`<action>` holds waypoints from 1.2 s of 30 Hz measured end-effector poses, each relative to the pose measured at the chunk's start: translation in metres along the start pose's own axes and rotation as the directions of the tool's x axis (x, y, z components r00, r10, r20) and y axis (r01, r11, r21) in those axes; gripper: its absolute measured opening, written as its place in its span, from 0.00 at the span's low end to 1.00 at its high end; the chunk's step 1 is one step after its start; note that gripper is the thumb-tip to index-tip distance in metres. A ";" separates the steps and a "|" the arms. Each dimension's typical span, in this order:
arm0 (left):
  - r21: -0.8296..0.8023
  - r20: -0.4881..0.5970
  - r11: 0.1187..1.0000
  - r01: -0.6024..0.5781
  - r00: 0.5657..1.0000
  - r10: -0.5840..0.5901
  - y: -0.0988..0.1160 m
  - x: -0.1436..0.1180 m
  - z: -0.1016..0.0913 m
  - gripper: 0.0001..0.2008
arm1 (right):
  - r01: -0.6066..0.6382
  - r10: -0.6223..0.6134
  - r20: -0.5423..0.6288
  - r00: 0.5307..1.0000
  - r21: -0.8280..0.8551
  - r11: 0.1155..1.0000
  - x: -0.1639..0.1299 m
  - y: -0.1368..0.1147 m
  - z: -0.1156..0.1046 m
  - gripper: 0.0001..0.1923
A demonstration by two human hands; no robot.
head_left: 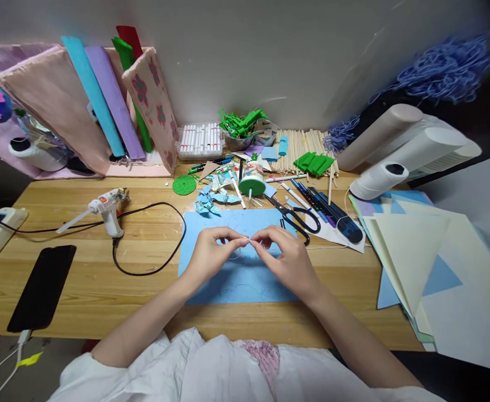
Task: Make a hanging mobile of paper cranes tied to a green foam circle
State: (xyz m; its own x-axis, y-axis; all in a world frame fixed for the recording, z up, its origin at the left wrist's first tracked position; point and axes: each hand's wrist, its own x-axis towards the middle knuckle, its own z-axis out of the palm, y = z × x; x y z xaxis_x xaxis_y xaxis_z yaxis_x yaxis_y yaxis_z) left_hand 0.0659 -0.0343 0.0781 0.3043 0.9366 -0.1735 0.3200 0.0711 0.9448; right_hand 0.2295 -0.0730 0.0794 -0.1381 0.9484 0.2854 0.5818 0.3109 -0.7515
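Observation:
Over the light blue sheet (236,287), my left hand (217,248) and my right hand (284,254) meet fingertip to fingertip. Both are closed in a pinch on what looks like a thin white thread (235,257), which loops faintly below the left fingers. The pinched part is tiny and mostly hidden by the fingertips. Just beyond the sheet lie folded light blue patterned paper pieces (207,201) and a small round object with a green base (252,186). Black scissors (290,212) rest at the sheet's upper right corner, near my right hand.
On the left are a hot glue gun (109,209) with its looped cord and a black phone (42,287). A box of markers (200,139), wooden sticks (307,148) and green paper strips (245,123) line the back. Paper sheets (420,251) and white rolls (379,178) are on the right.

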 end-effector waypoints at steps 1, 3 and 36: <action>-0.071 -0.013 0.997 0.028 1.000 -0.029 -0.003 0.000 0.001 0.08 | 0.010 -0.010 -0.023 1.000 0.015 1.000 -0.001 0.000 0.003 0.02; -0.225 -0.017 0.971 0.076 0.996 -0.082 -0.008 0.000 0.004 0.08 | 0.039 -0.037 -0.061 0.997 0.028 0.999 -0.002 0.000 0.009 0.03; -0.935 0.123 0.342 0.098 0.991 0.055 0.070 0.038 0.028 0.04 | -0.112 0.218 -0.190 0.957 0.451 0.886 0.003 0.015 0.006 0.27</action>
State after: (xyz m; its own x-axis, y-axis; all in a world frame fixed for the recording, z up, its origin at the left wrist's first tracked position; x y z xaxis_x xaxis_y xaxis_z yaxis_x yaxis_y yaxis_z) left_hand 0.1246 -0.0034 0.1297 0.4298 0.8896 -0.1546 -0.6994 0.4363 0.5661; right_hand 0.2334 -0.0654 0.0653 0.1468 0.9637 0.2229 0.1694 0.1975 -0.9656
